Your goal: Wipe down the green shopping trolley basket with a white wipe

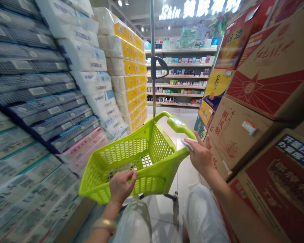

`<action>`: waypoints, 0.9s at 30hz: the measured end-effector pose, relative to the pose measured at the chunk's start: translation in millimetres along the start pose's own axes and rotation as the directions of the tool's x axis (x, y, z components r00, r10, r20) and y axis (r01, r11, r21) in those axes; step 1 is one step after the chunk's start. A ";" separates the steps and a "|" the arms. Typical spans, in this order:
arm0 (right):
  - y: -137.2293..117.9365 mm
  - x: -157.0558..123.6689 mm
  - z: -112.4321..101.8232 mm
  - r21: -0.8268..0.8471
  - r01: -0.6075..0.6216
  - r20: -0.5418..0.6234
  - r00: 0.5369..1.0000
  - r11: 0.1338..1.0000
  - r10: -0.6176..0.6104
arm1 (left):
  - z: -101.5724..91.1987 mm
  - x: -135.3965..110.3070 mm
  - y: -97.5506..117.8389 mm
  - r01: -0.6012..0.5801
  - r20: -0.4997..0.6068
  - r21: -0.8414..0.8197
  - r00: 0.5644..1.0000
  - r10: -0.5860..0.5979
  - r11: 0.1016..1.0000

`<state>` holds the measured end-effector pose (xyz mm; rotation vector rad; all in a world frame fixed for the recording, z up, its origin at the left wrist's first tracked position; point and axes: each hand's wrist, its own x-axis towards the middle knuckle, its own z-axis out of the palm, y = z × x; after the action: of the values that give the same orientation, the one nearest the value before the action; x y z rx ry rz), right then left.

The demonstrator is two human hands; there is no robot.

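A lime-green plastic shopping basket [152, 148] on a wheeled frame stands tilted in the aisle in front of me, with nothing in it. My left hand [121, 185] grips its near rim, fingers curled over the edge; a pale bangle is on that wrist. My right hand [200, 153] rests against the basket's right rim below the green handle [178, 125], fingers pinched on a small white cloth or paper [187, 144].
Stacked tissue packs [40, 101] wall the left side; yellow-labelled packs [128, 67] stand further on. Brown and red cartons [268, 101] are piled close on the right. A metal pole [152, 57] rises behind the basket. Shelves of small bottles [182, 81] close the aisle's far end.
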<state>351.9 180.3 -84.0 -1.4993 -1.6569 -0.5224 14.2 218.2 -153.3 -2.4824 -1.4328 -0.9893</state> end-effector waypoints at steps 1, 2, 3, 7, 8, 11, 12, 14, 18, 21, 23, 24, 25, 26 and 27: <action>7.3 2.6 -3.3 -0.007 -0.020 -0.014 1.000 1.000 0.020 | -0.4 -1.3 0.4 0.001 0.000 -0.003 1.000 -0.001 1.000; 10.2 3.2 -5.0 -0.008 -0.033 -0.021 0.999 0.999 0.033 | -0.6 -2.1 0.9 0.004 -0.001 -0.004 1.000 -0.004 1.000; 8.5 1.7 -4.9 -0.003 -0.036 -0.020 0.999 0.999 0.036 | -0.7 -2.7 1.5 0.008 -0.002 -0.003 1.000 -0.008 1.000; -27.0 -16.8 4.7 0.086 0.104 0.054 0.993 0.991 -0.109 | -2.5 -2.8 3.1 0.029 -0.006 0.002 1.000 -0.029 1.000; -34.7 -20.7 6.4 0.107 0.149 0.067 0.985 0.983 -0.157 | -3.5 -2.8 3.2 0.032 -0.003 -0.003 0.999 -0.032 0.999; -33.8 -21.4 3.1 0.101 0.173 0.078 0.980 0.980 -0.181 | -6.8 -3.8 3.4 0.037 0.003 -0.025 0.999 -0.037 0.999; -25.3 -17.9 -0.5 0.078 0.144 0.073 0.986 0.987 -0.149 | -7.7 -4.3 3.6 0.039 0.003 -0.032 0.999 -0.039 0.999; -2.2 -7.9 -8.8 0.033 0.066 0.048 0.997 0.997 -0.068 | -8.5 -5.3 4.0 0.043 0.000 -0.038 0.999 -0.043 0.998; 31.5 8.8 -18.5 0.053 -0.011 0.042 0.999 0.999 0.009 | -7.5 -5.3 4.5 0.044 -0.010 -0.034 0.999 -0.044 0.998; 30.7 11.3 -18.9 0.072 -0.030 0.075 0.997 0.997 0.024 | -7.8 -3.5 2.1 0.042 -0.014 -0.030 0.999 -0.043 0.999; 23.6 9.3 -20.0 0.081 -0.024 0.083 0.996 0.996 0.017 | -9.1 -2.3 -1.5 0.048 -0.013 -0.023 0.999 -0.048 0.999; 19.7 7.4 -21.5 0.088 -0.015 0.087 0.996 0.996 0.008 | -10.0 -1.8 -3.9 0.054 -0.010 -0.019 0.998 -0.054 0.998; 16.0 5.0 -23.6 0.097 -0.005 0.091 0.996 0.995 -0.004 | -10.9 -1.4 -6.6 0.064 -0.006 -0.016 0.998 -0.064 0.998; 12.5 2.2 -26.2 0.106 0.004 0.094 0.995 0.994 -0.014 | -11.7 -1.0 -9.5 0.077 0.002 -0.015 0.997 -0.077 0.997; 9.2 -1.2 -29.2 0.114 0.011 0.093 0.995 0.993 -0.021 | -12.4 -0.6 -12.4 0.090 0.014 -0.012 0.996 -0.090 0.996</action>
<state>369.2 159.1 -70.1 -1.4480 -1.7432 -0.3644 -2.0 219.6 -146.7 -2.4574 -1.5599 -1.0029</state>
